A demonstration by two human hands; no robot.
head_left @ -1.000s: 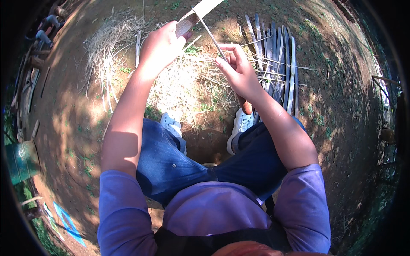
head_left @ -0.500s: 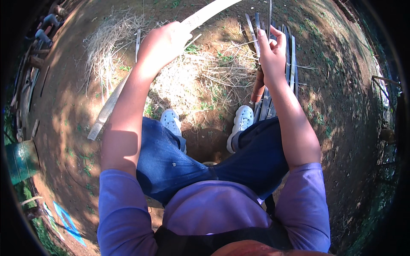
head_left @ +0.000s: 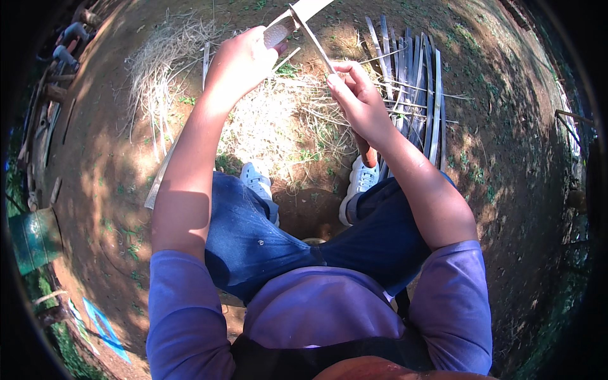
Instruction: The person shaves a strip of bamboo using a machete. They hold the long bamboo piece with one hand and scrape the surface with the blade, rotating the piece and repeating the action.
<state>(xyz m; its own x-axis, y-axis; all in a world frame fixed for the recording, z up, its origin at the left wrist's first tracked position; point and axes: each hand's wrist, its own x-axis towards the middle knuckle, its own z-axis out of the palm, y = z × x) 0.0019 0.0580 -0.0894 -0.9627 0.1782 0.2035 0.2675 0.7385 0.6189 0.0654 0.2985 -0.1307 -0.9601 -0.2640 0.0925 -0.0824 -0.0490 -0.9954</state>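
My left hand (head_left: 244, 60) is closed around a long, pale bamboo strip (head_left: 311, 9). The strip runs out of the top of the picture, and its other end comes out beside my left forearm. In my right hand (head_left: 361, 98) is a knife with a thin, dark blade (head_left: 311, 38) and a long reddish-brown handle (head_left: 367, 152). The blade lies across the strip just beyond my left hand, its tip up and to the left. Fingers of the right hand are bent round the knife where blade and handle meet; the handle's end points back toward my right shoe.
Thin curled shavings (head_left: 272, 126) cover the soil between my feet, with another heap (head_left: 161, 63) at the far left. Several dark split strips (head_left: 418, 88) lie side by side at the right. A green container (head_left: 35, 239) and wood pieces (head_left: 56, 94) line the left edge.
My right hand has swung left and slightly nearer with the knife, from above the dark strips to the pale strip. The blade now crosses it; the left hand has barely moved.
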